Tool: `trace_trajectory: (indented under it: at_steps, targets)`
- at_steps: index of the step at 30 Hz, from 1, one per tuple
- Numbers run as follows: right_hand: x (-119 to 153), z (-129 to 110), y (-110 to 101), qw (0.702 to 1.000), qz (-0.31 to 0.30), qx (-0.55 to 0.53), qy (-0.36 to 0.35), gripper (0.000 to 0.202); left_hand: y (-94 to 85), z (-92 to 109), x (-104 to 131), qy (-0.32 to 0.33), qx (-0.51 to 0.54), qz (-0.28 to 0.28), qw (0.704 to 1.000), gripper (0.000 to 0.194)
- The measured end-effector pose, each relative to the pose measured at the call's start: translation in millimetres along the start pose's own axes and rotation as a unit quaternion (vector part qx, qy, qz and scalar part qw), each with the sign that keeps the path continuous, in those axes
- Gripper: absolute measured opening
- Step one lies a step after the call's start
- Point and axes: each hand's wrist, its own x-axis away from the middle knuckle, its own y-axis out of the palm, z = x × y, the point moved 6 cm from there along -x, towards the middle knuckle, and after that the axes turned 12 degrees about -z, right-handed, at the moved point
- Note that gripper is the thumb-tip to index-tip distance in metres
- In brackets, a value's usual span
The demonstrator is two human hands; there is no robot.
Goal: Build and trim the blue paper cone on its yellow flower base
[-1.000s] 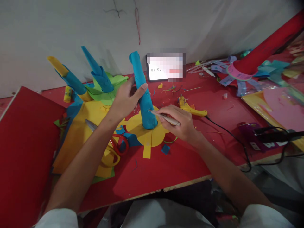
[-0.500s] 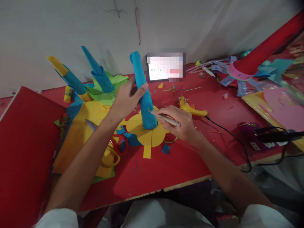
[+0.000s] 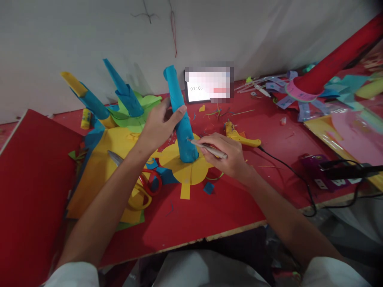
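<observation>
A blue paper tube stands tilted on a yellow paper flower in the middle of the table. My left hand is wrapped round the tube, with its thumb across the front. In my right hand is a slim pale pen, pinched in a writing grip. Its tip meets the tube's lower part, near small dark marks. Under my left forearm lie scissors with red and yellow handles, partly hidden.
Blue-and-yellow and blue-and-green paper pieces stand at back left, beside a glue stick. A phone leans on the wall. A yellow glue gun trails its cord rightward. Yellow sheets lie left; a purple box sits right.
Both hands, the tube and the pen keep almost the same positions. The view has shifted very slightly.
</observation>
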Motion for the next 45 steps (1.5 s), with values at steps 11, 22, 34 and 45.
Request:
trace_trajectory:
  at_steps: [11, 22, 34, 45]
  targets:
    - [-0.1, 1.5, -1.3, 1.000, 0.008, -0.008, 0.010, 0.014, 0.4, 3.2, 0.2, 0.000, 0.000, 0.005, 1.000, 0.039]
    - [-0.5, 0.5, -1.9, 1.000, 0.014, -0.013, 0.005, 0.014, 0.4, 1.7, -0.3, 0.000, -0.008, 0.003, 1.000, 0.038]
    - [0.8, 2.0, -1.3, 1.000, 0.018, -0.009, 0.010, 0.015, -0.3, 2.8, 0.0, 0.004, -0.011, 0.008, 1.000, 0.040]
    - [-0.1, 1.5, -0.7, 1.000, 0.001, -0.012, 0.012, 0.017, -0.9, 1.2, 0.0, 0.003, -0.007, 0.007, 1.000, 0.041]
